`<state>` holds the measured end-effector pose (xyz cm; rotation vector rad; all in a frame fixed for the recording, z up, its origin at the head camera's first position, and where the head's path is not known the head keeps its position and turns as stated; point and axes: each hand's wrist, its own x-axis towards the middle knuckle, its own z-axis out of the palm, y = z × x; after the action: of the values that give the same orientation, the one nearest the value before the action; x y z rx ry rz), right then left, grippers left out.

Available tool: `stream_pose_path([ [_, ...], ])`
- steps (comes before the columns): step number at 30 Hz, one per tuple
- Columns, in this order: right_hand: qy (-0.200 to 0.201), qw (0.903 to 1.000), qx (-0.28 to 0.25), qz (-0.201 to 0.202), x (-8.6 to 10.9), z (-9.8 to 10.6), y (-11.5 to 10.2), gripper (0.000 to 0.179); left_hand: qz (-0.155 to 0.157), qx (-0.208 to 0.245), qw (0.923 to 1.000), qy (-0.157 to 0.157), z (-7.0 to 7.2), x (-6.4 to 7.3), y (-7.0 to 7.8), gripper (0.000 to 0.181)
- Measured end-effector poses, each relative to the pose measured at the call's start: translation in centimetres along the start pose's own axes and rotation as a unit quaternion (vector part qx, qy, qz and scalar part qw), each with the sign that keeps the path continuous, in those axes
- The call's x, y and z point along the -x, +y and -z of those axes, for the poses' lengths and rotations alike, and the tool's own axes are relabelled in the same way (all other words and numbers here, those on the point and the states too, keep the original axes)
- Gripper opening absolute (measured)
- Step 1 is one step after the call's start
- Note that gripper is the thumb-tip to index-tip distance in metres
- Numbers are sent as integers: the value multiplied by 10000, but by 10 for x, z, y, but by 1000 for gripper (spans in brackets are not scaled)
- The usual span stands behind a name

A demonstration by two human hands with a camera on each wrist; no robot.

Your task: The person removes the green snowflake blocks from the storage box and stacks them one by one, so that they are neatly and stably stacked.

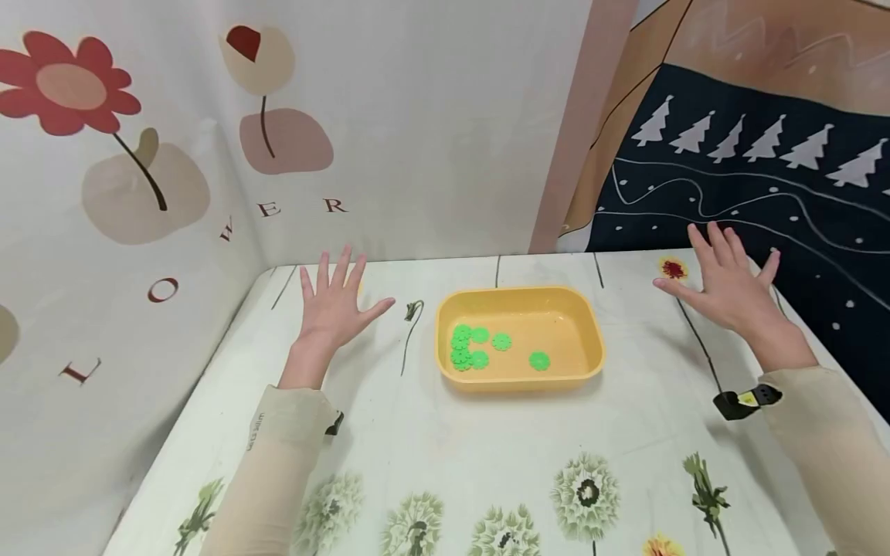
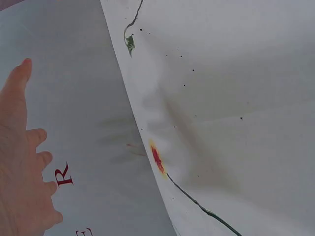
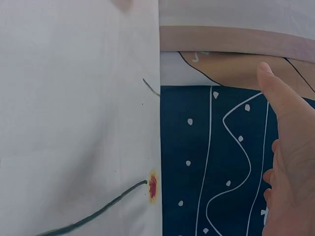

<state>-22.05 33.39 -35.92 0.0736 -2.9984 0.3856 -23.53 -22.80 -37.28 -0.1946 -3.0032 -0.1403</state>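
Fingers spread wide, the left hand (image 1: 334,309) hovers over the table to the left of a yellow plastic tray (image 1: 521,384). My right hand (image 1: 730,289) is likewise spread, raised over the table's far right corner. Neither hand holds anything. Inside the tray lie several green flower-shaped discs (image 1: 462,357), most bunched at its left end, with one disc (image 1: 539,361) apart toward the right. The left wrist view shows the left hand (image 2: 24,162) at its left edge; the right wrist view shows the right hand (image 3: 293,162) at its right edge.
A white cloth printed with flowers covers the table (image 1: 389,432). Behind it hangs a pale curtain (image 1: 431,131) with flower prints and letters, and at the right a dark cloth (image 1: 737,185) with white trees. Black wrist devices (image 1: 744,401) sit at the sleeve cuffs.
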Motion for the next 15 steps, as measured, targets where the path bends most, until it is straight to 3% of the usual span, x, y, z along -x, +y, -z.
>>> stream_pose_path([
  [15, -103, 9998, -147, 109, 2, -8, -12, 106, -111, 328, 9994, -95, 2, 4, 6, 93],
])
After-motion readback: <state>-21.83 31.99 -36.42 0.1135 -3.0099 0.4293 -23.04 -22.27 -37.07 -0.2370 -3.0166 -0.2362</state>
